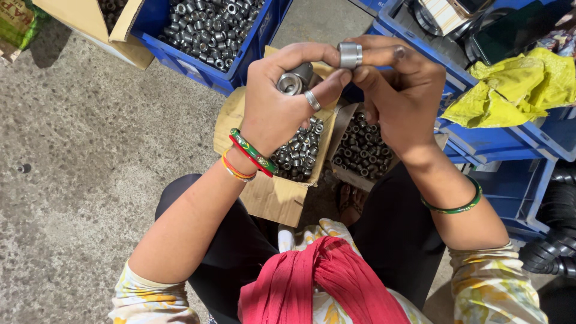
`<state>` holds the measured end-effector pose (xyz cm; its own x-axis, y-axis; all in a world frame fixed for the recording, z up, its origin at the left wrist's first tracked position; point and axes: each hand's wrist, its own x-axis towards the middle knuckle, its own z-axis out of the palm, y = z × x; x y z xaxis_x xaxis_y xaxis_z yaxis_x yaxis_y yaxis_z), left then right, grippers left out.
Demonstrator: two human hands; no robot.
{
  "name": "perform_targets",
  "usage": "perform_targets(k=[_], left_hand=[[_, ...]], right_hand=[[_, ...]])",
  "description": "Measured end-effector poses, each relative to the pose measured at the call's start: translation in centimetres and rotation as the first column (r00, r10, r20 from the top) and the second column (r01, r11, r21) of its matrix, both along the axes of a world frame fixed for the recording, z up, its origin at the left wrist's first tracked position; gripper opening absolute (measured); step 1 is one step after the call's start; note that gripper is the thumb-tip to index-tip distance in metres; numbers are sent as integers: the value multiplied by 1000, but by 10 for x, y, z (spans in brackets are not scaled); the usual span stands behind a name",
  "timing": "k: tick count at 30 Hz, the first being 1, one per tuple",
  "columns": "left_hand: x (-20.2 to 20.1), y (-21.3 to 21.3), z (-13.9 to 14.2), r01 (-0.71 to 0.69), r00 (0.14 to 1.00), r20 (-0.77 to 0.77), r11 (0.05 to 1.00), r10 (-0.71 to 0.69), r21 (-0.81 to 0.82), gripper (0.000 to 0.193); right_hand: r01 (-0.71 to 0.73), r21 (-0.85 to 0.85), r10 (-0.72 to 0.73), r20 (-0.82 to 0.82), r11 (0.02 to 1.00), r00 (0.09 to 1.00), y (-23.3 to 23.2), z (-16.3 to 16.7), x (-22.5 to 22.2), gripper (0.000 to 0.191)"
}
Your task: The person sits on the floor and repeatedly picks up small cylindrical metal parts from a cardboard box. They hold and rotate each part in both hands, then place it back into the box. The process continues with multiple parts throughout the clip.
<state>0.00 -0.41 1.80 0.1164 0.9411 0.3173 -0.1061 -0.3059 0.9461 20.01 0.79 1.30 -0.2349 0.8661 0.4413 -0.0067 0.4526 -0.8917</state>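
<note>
At upper centre, both hands pinch a steel bush [349, 54]. The left hand [276, 102] also cups another bush [294, 81]; the right hand [402, 90] grips none besides. Inspection appears underway; next needs a steady turn above the cardboard boxes [273, 195].

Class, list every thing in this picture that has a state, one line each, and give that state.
Left hand: raised, holding metal sleeves.
Right hand: raised, touching the ring.
Metal ring: pinched between fingers of both hands.
Blue crate: open, full of metal sleeves.
Cardboard boxes: open, holding metal sleeves.
Yellow cloth: crumpled over a crate edge.
</note>
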Motion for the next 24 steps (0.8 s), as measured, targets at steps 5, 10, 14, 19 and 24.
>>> perform_targets(k=[5, 10, 14, 19, 24], left_hand=[[-1, 0, -5, -33, 996, -82, 998, 38, 51, 20], [6, 1, -15, -93, 993, -50, 975, 105, 203, 22], [17, -1, -22, -148, 989, 17, 980, 147, 137, 21], [22, -1, -25, -186, 983, 21, 973, 185, 138, 21], [21, -2, -25, -185, 982, 1, 970, 187, 158, 21]], right_hand=[[-79, -72, 71, -102, 994, 992, 3, -4, 0, 9], [-137, -139, 117, -139, 981, 983, 4, -8, 2, 15], [-186, -116, 164, -174, 976, 971, 6, -9, 0, 13], [-160, -57, 152, -132, 985, 980, 4, -6, -1, 12], [-106, 26, 107, -75, 994, 991, 4, -3, -1, 9]])
